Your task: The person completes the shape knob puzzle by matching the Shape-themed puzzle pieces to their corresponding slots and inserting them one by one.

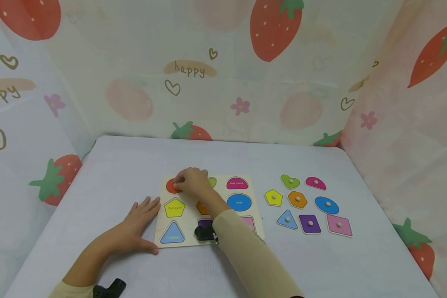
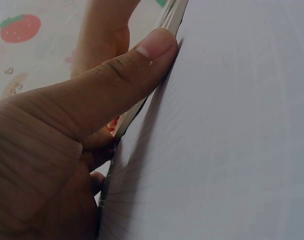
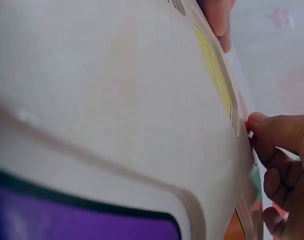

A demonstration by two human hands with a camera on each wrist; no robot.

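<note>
Red circle (image 1: 170, 186) is pinched by my right hand (image 1: 194, 182) at the board (image 1: 191, 207), my left hand (image 1: 138, 223) spread along its edge, eight loose pieces (image 1: 297, 199) left rightward of both!

Under the grip of the right hand (image 1: 193, 182) we see a smooth, wood-like board (image 1: 189, 219) with a faint sheen; right of the grip, smooth pieces (image 1: 301, 201) with wood-like knobs (image 1: 297, 199); beneath, matt cloth (image 1: 134, 165).
</note>
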